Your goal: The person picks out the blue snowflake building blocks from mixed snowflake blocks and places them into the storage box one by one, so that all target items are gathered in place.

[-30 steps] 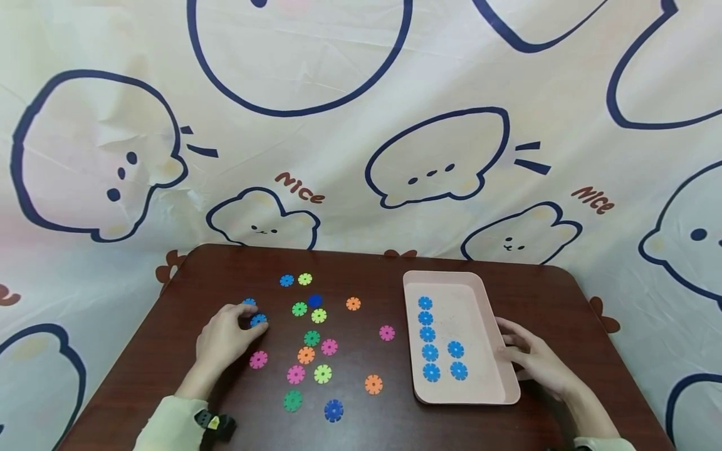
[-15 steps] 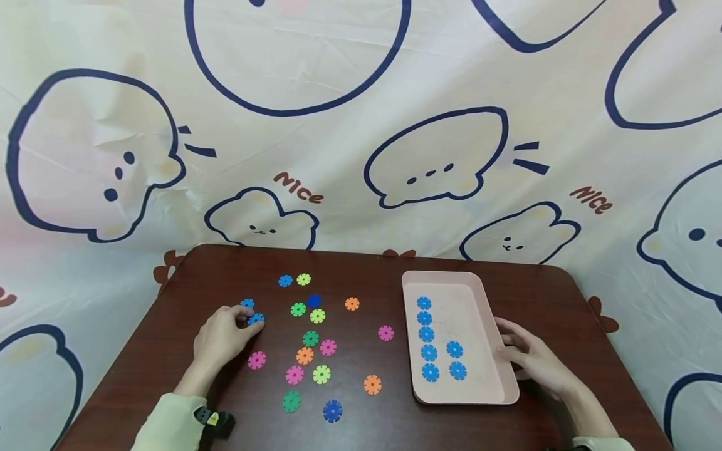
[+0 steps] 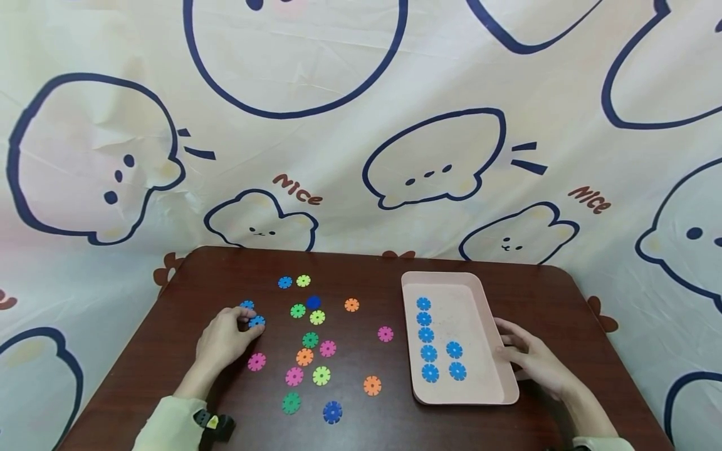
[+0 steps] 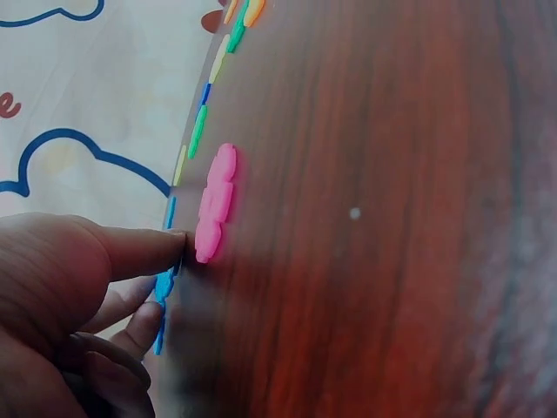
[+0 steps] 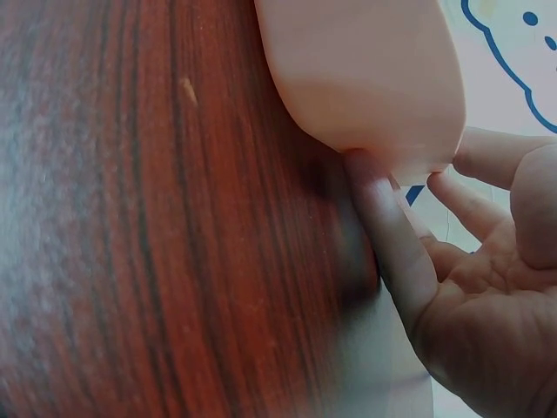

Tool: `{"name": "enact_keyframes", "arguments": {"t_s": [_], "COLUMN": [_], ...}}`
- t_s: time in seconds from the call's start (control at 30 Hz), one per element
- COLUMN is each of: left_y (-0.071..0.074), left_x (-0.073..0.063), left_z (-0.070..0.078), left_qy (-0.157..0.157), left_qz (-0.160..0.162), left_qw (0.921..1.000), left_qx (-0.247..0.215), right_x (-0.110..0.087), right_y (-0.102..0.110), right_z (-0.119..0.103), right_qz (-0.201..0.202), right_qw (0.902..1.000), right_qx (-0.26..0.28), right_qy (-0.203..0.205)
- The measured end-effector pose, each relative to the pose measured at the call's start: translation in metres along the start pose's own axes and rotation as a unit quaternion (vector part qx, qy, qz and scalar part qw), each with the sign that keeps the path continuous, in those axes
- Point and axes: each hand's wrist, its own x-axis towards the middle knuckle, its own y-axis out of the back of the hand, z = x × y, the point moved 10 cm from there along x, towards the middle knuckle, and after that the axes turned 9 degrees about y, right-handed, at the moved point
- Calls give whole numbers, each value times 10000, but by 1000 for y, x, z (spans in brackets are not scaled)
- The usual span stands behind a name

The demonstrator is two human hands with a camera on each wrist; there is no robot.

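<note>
Thumb and fingers of my left hand point(image 3: 222, 338) pinch the edges of a light blue snowflake disc point(image 3: 257, 321), a flat notched plastic piece lying at table level. Another blue snowflake disc point(image 3: 247, 304) lies just beyond those fingers. In the left wrist view, the pinched blue disc point(image 4: 164, 283) shows edge-on, partly covered by the fingertips, with a pink disc point(image 4: 216, 203) nearby. My right hand point(image 3: 536, 360) holds the right rim of a pale pink tray point(image 3: 496, 382). Light blue discs stand in it in two columns, the left one longer. Seen from the right wrist, thumb and fingers touch the tray's outer wall point(image 5: 374, 96).
Loose discs in orange, pink, green, yellow and blue lie scattered mid-table, among them a dark blue disc point(image 3: 333, 412) at the front and an orange disc point(image 3: 372, 385) left of the tray. A patterned cloth point(image 3: 338, 144) hangs behind the dark wooden table point(image 3: 451, 432).
</note>
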Motion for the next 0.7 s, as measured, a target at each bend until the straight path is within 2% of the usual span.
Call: {"name": "enact_keyframes", "arguments": {"t_s": [0.33,0.7], "left_y": [-1,4], "left_x": [-1,-6], "left_z": [6,13], "left_qy": [-115,-406], "left_qz": [-31,150], "left_qw": [9998,9987], "left_qx": [-128,-276], "right_x": [0,0], "right_y": [0,-1], "right_z": [-1,-1], "right_qz": [-2,-21], "right_qw": [10000,10000], "right_qx": [33,29], "right_qy": [31,42]}}
